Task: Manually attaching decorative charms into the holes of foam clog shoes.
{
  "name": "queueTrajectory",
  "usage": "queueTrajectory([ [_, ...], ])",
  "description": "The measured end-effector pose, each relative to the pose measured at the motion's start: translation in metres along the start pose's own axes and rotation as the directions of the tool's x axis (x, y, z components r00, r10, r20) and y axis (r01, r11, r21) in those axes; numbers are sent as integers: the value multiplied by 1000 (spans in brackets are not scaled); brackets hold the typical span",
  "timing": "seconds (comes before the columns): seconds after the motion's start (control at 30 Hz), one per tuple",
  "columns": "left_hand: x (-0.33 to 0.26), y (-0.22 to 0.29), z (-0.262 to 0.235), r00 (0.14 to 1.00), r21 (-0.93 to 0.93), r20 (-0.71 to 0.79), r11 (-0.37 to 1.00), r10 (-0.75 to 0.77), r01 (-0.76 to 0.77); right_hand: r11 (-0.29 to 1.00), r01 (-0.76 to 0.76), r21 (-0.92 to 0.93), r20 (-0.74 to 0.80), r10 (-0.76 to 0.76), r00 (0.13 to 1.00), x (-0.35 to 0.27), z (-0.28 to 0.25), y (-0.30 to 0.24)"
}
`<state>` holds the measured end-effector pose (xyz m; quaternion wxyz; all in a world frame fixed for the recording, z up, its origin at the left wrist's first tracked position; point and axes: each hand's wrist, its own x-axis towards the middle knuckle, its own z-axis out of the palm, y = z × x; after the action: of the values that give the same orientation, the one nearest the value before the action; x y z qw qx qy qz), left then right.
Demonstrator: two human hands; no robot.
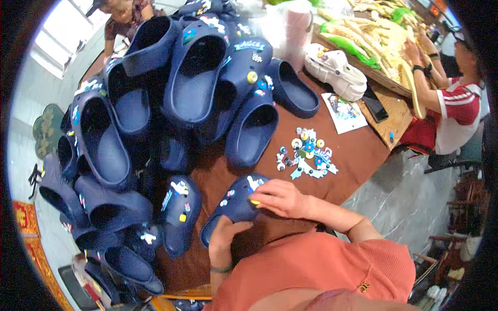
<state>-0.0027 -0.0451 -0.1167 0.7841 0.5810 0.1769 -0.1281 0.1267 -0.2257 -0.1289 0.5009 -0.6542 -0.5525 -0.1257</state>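
Close in front of me a navy clog (236,199) rests at the brown cloth's near side. My left hand (225,239) grips it by its near edge. Over its toe, my right hand (280,199) pinches a small yellow charm (255,202) against the upper; the fingertips partly hide it. A white charm (255,182) and a few smaller ones sit on the same clog. Left of it lies another navy clog (180,223) with white, blue and yellow charms. Beyond my right hand, a loose pile of colourful charms (310,153) is spread on the cloth.
A tall heap of navy clogs (197,78) fills the left and far side. Back right are a white clog (336,72), a printed card (344,112) and a black phone (374,105). A co-worker (456,98) handles pale strips on a tray; another person (124,18) sits far left.
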Motion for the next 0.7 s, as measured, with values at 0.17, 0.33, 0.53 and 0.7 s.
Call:
queueTrajectory([
  [0.17,8,-20,-10,994,68,-85,996,71,-65,982,-170,78,-14,172,985,2,-20,13],
  [0.33,-7,-17,-6,983,235,-107,964,150,-121,877,-474,82,-153,481,863,1,-30,18],
  [0.53,-10,-21,9,993,-58,-95,995,77,-82,962,-273,-6,87,272,958,-3,-19,8],
  [0.7,-15,-13,18,988,7,-81,991,131,-131,974,-36,-222,181,78,980,-13,-1,-3],
])
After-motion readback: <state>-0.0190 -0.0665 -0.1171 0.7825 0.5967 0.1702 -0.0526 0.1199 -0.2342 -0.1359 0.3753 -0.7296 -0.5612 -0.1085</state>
